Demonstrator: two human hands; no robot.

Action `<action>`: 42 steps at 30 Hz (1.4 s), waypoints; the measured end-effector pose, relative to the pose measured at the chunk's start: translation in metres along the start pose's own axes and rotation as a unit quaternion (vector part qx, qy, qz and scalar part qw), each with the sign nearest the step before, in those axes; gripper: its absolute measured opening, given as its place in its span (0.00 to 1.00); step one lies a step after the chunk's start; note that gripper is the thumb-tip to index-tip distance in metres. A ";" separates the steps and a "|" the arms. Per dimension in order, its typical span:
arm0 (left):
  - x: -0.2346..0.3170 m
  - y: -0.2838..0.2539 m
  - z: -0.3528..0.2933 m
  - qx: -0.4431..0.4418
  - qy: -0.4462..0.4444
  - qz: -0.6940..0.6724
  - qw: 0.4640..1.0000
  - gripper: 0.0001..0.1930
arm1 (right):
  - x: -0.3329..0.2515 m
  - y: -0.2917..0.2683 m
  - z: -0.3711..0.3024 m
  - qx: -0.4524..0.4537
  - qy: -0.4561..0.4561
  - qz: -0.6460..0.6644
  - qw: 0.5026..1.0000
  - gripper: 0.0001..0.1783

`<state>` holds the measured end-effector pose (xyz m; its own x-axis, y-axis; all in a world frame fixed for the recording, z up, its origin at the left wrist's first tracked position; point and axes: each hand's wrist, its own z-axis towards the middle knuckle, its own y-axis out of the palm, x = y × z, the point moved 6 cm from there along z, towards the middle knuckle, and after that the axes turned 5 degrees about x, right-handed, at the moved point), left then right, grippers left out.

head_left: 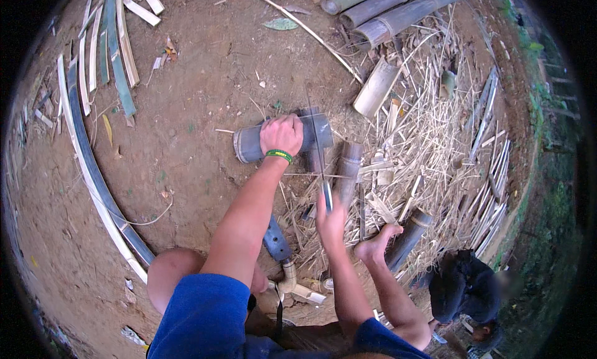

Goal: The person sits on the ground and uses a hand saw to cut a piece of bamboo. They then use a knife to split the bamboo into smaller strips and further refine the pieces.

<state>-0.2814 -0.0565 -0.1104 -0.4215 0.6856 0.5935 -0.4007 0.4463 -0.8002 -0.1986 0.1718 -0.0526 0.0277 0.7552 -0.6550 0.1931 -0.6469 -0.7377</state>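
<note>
My left hand (283, 135) presses down over the top of a short, thick bamboo section (250, 146), fingers wrapped round it; a green and yellow band circles the wrist. In my right hand (331, 221), slightly blurred, is the handle of a saw (318, 141). Its long thin blade lies across the bamboo near the right end, pointing away from me. Another bamboo piece (313, 162) shows partly beneath that section. Just right of the saw handle lies a further bamboo length (348, 169). A dark, flat tool with holes (277, 239) and a pale handle rests between my legs.
Shavings (429, 129) cover the ground at right, near a split bamboo half (377, 88). Thick bamboo poles (410, 20) lie at the far right. Long split strips (93, 172) line the left. A person in dark clothes (463, 287) is at lower right. My bare foot (376, 244) is beside bamboo.
</note>
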 end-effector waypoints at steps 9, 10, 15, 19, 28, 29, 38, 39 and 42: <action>0.014 0.003 -0.002 0.009 0.025 -0.006 1.000 0.16 | -0.026 0.014 0.051 -0.027 0.051 -0.070 0.996 0.21; 0.006 0.001 -0.001 0.013 0.027 -0.004 1.000 0.16 | -0.009 0.011 0.021 -0.021 0.057 -0.042 0.997 0.20; -0.003 -0.001 -0.009 0.043 0.037 -0.029 0.998 0.16 | 0.029 -0.003 -0.060 -0.025 0.073 -0.014 0.997 0.18; 0.022 0.006 -0.003 0.008 0.033 -0.010 0.999 0.16 | -0.028 0.015 0.061 0.012 -0.013 -0.104 0.994 0.20; 0.025 0.003 0.006 0.025 0.028 -0.021 0.999 0.17 | 0.005 0.022 0.045 0.026 0.015 -0.056 0.998 0.24; 0.019 0.003 0.006 0.016 0.010 -0.004 1.000 0.16 | -0.017 0.033 0.070 0.017 0.009 -0.060 0.998 0.25; 0.017 0.001 -0.001 0.005 0.021 -0.014 1.000 0.18 | 0.013 0.019 0.013 0.008 0.015 -0.029 0.999 0.18; 0.025 0.004 -0.002 -0.008 0.012 -0.008 1.000 0.18 | 0.010 0.023 0.040 -0.011 0.029 -0.058 0.998 0.17; 0.010 0.004 0.001 0.028 0.024 -0.005 0.999 0.15 | 0.007 0.013 0.009 -0.018 0.028 -0.026 0.999 0.16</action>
<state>-0.2885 -0.0482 -0.1075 -0.3786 0.7087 0.5954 -0.4494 0.4216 -0.7876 -0.2050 0.1676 -0.0679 0.0723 0.7927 -0.6053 0.2302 -0.6038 -0.7632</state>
